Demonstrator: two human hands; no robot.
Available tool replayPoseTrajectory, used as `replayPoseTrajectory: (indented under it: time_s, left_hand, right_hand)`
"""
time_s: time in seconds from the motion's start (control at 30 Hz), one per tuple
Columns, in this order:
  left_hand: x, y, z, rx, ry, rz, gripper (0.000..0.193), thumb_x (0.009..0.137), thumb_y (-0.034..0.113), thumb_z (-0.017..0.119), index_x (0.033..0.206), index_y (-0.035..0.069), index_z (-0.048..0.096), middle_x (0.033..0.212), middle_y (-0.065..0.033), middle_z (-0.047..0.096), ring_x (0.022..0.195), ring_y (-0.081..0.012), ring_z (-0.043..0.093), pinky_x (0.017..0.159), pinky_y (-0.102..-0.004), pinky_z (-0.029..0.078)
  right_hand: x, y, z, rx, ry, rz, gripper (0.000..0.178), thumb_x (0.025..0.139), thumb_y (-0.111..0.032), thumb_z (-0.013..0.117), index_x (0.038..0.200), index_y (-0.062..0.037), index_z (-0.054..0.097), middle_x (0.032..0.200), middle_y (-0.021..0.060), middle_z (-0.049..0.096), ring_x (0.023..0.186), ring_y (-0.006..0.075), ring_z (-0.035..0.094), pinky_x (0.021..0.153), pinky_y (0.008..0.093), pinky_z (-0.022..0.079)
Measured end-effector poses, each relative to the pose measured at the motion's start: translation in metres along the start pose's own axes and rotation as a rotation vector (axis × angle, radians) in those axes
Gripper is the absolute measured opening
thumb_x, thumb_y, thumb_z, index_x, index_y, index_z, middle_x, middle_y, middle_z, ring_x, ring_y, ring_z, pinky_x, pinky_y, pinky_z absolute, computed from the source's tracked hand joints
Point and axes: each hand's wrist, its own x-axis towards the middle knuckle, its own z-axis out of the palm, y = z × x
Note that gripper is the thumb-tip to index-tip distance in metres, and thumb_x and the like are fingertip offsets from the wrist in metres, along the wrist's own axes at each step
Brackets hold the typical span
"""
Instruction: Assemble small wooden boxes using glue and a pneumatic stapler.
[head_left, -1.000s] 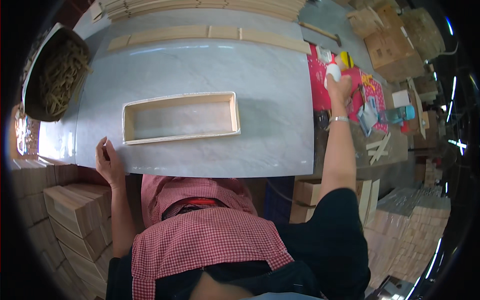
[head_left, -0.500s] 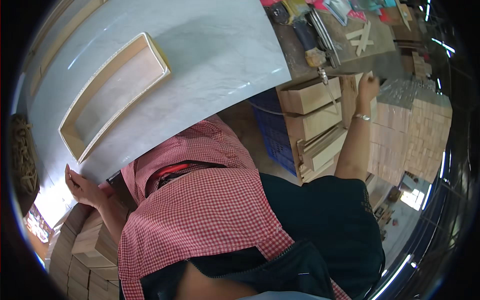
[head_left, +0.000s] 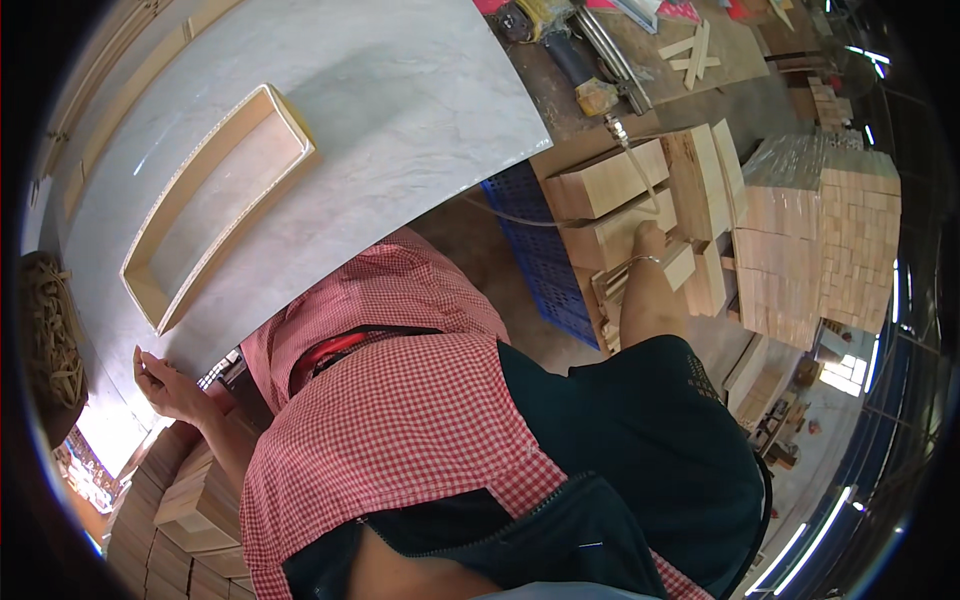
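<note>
A curved wooden frame lies on the pale marbled tabletop, with a thin light-coloured rim. My left hand is held just off the table's near left edge, below the frame's near end. Its fingers are stretched and slightly bent, with nothing visible in them. On the right, my right hand reaches down among stacked wooden boxes and boards beside a blue plastic crate. The back of this hand shows, but its fingers are hidden, so whether it grips a piece cannot be seen.
A yellow-and-black power tool with an air hose lies on a side bench. Thin wood strips cross beyond it. Wrapped stacks of wood blocks stand at far right; more wooden boxes sit at lower left.
My right hand has come down and leftward, from the far right side of the stack onto the boxes and boards. My left hand stays near the table edge. The whole view has shifted slightly.
</note>
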Motion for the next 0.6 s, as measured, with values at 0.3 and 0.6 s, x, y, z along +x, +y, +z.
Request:
replayPoseTrajectory:
  time_s: [0.3,0.6]
  left_hand:
    - [-0.001,0.001,0.005,-0.046,-0.014,0.029,0.034,0.101,0.037,0.057,0.121,0.014,0.071,0.076,0.0016,0.058,0.07,-0.0096,0.052,0.066,-0.0249,0.044]
    - [0.008,-0.039,0.006,-0.074,0.058,0.216,0.027,0.099,0.014,0.058,0.124,0.006,0.067,0.094,-0.0054,0.069,0.082,-0.0153,0.061,0.076,-0.0276,0.051]
  right_hand:
    - [-0.003,0.015,0.018,0.069,-0.008,0.165,0.083,0.081,-0.067,0.06,0.107,0.0109,0.07,0.104,0.0314,0.07,0.103,0.0434,0.068,0.088,0.0445,0.053]
    - [-0.085,-0.012,-0.065,0.481,0.383,-0.257,0.058,0.086,-0.044,0.063,0.116,0.0059,0.064,0.102,0.0242,0.069,0.089,0.0339,0.066,0.078,0.0375,0.053]
